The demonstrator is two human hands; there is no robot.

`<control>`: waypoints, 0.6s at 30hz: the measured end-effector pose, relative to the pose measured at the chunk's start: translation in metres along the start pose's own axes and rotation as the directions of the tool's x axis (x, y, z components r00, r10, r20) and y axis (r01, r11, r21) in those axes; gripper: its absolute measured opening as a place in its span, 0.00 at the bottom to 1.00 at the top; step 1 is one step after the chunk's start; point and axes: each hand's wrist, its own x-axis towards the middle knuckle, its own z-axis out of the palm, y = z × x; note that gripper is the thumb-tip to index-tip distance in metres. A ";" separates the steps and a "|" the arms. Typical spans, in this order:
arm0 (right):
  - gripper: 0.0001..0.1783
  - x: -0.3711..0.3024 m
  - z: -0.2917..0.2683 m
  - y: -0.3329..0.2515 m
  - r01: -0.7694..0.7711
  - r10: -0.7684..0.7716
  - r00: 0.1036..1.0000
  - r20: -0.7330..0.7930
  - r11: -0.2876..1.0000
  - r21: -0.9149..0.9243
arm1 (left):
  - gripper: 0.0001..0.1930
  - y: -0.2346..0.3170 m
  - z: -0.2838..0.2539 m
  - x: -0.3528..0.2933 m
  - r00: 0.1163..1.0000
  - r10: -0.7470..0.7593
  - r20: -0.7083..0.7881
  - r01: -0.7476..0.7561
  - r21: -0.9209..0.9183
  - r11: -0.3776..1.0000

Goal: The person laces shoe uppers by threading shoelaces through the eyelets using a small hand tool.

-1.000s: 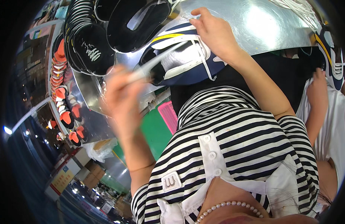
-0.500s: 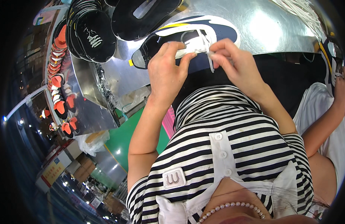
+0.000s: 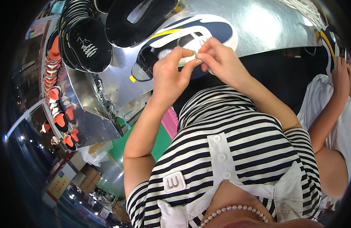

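A shoe upper (image 3: pixel 217 29) in navy, white and yellow lies tilted at the near edge of the metal table, its dark opening to the left. My left hand (image 3: pixel 171 72) is closed in a pinch on the white eyelet edge of the upper. Right beside it, my right hand (image 3: pixel 223 59) pinches a white shoelace (image 3: pixel 198 36) with thumb and forefinger. The fingertips of both hands nearly meet over the upper. They partly cover the lace and its end.
Black shoe pieces are stacked (image 3: pixel 86 49) at the back left, beside a larger black piece (image 3: pixel 139 19). Orange-lined shoe parts (image 3: pixel 55 95) line a rack at far left. White laces (image 3: pixel 302 11) bunch at the back right. A co-worker's arm (image 3: pixel 335 98) is at far right.
My right hand has moved left, closer to my left hand, bringing the lace with it. The upper and table sit slightly further left in view.
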 end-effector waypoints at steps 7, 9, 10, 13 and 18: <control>0.13 -0.005 -0.034 -0.034 0.029 0.048 0.985 0.166 0.903 -0.428 | 0.20 -0.016 0.005 -0.020 0.961 0.131 -0.242 -0.094 0.159 0.983; 0.11 -0.003 -0.045 -0.042 0.168 -0.132 0.985 0.114 0.888 -0.427 | 0.19 -0.020 0.005 -0.024 0.946 0.207 -0.248 -0.155 0.216 0.964; 0.11 0.001 -0.043 -0.042 0.280 -0.282 0.958 0.045 0.892 -0.354 | 0.19 -0.018 0.007 -0.027 0.930 0.288 -0.227 -0.225 0.265 0.938; 0.10 0.023 -0.011 -0.050 0.513 -0.419 0.850 0.319 0.796 -0.321 | 0.16 -0.012 0.008 -0.025 0.893 0.393 -0.217 -0.332 0.269 0.904; 0.12 0.031 -0.013 -0.047 0.384 -0.046 0.883 0.466 0.642 -0.664 | 0.19 -0.023 0.007 -0.035 0.846 0.487 -0.216 -0.427 0.273 0.862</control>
